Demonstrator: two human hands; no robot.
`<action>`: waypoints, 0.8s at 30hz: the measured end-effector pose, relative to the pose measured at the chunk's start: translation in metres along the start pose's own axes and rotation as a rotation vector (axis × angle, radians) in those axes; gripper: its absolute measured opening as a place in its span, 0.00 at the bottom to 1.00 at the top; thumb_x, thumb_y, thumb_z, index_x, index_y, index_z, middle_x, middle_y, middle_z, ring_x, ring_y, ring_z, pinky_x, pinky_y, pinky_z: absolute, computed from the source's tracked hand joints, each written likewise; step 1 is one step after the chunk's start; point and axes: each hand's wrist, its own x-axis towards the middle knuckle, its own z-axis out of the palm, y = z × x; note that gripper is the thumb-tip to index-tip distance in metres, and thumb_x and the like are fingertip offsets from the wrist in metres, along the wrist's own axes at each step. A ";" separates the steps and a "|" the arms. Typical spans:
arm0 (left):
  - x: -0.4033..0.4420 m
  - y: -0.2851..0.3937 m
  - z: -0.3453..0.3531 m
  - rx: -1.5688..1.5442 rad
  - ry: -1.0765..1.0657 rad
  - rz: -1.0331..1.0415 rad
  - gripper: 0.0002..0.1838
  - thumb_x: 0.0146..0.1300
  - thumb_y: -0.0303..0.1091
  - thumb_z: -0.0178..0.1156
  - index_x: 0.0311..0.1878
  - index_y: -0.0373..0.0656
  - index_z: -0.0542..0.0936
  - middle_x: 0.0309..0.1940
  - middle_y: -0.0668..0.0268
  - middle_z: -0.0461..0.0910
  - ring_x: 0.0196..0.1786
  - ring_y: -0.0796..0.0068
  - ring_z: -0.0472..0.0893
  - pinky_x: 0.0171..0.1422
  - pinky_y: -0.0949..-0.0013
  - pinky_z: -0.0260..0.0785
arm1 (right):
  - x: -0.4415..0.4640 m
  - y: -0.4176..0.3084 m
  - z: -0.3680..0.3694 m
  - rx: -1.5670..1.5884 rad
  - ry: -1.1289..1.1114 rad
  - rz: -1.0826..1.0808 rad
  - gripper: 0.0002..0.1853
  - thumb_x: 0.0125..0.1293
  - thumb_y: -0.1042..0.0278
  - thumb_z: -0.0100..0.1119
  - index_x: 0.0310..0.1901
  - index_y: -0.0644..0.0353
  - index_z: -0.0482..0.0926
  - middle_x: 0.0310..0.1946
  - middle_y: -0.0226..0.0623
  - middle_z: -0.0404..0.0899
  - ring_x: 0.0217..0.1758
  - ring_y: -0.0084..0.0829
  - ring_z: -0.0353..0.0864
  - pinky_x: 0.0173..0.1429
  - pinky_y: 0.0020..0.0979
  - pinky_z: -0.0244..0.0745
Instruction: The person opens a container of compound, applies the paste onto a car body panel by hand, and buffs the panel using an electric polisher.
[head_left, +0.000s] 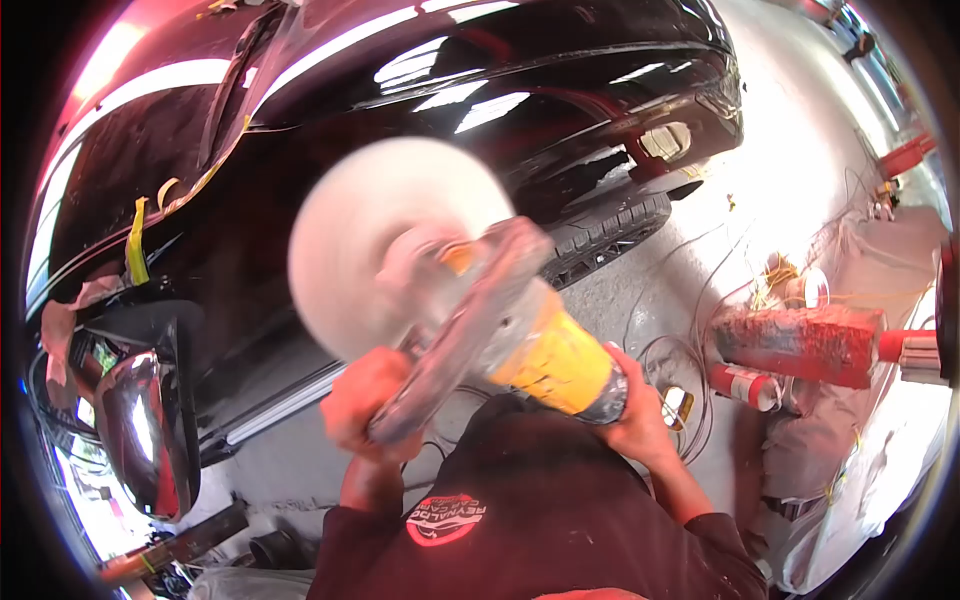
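I hold a yellow and black car polisher [560, 350] in front of my chest. My left hand [368, 400] is closed round one end of its dark, worn bail handle [455, 345]. At the rear of the yellow body, my right hand [635, 410] is wrapped round the black end, its fingers partly hidden. The round white polishing pad [345, 230] is blurred, as if spinning. Behind it stands the glossy black car [560, 120]; whether pad and panel touch, I cannot tell.
The car's side mirror [145, 430] juts out at lower left, near yellow masking tape [137, 245]. A tyre [610, 240] shows beyond the polisher. Cables [680, 350] loop over the floor at right, beside a scuffed red beam [800, 345] and a red can [745, 387].
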 end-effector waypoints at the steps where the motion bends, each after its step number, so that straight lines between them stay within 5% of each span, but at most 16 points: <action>1: -0.002 0.008 -0.007 0.026 0.008 -0.024 0.08 0.59 0.20 0.65 0.31 0.35 0.74 0.18 0.62 0.75 0.19 0.69 0.74 0.26 0.65 0.69 | 0.000 -0.002 0.006 -0.016 -0.033 0.015 0.47 0.55 0.75 0.74 0.75 0.57 0.59 0.54 0.52 0.84 0.57 0.55 0.84 0.59 0.43 0.80; 10: 0.006 0.009 0.020 0.006 -0.080 -0.072 0.11 0.52 0.17 0.69 0.32 0.34 0.74 0.18 0.62 0.74 0.20 0.69 0.73 0.27 0.67 0.69 | -0.010 0.010 0.002 0.069 0.012 0.058 0.48 0.54 0.74 0.76 0.75 0.56 0.60 0.53 0.53 0.84 0.56 0.55 0.85 0.58 0.43 0.80; 13: 0.003 -0.006 0.039 0.032 -0.194 -0.107 0.21 0.52 0.31 0.79 0.42 0.34 0.78 0.33 0.53 0.85 0.35 0.65 0.85 0.44 0.64 0.78 | -0.012 0.027 -0.016 0.128 0.066 0.075 0.50 0.51 0.73 0.79 0.75 0.57 0.60 0.54 0.52 0.84 0.58 0.51 0.85 0.60 0.41 0.79; 15: 0.009 -0.011 0.071 0.036 -0.201 -0.145 0.19 0.47 0.26 0.79 0.40 0.32 0.81 0.34 0.56 0.87 0.36 0.69 0.85 0.46 0.67 0.77 | -0.012 0.038 -0.034 0.141 0.116 0.094 0.51 0.50 0.72 0.81 0.75 0.58 0.60 0.55 0.50 0.85 0.60 0.49 0.85 0.62 0.40 0.79; 24: 0.070 -0.035 0.230 0.125 -0.436 -0.054 0.17 0.47 0.27 0.81 0.37 0.34 0.83 0.25 0.62 0.82 0.27 0.79 0.80 0.34 0.74 0.71 | 0.012 0.094 -0.114 0.107 0.327 0.227 0.52 0.47 0.70 0.84 0.73 0.60 0.61 0.55 0.50 0.85 0.62 0.44 0.84 0.64 0.38 0.77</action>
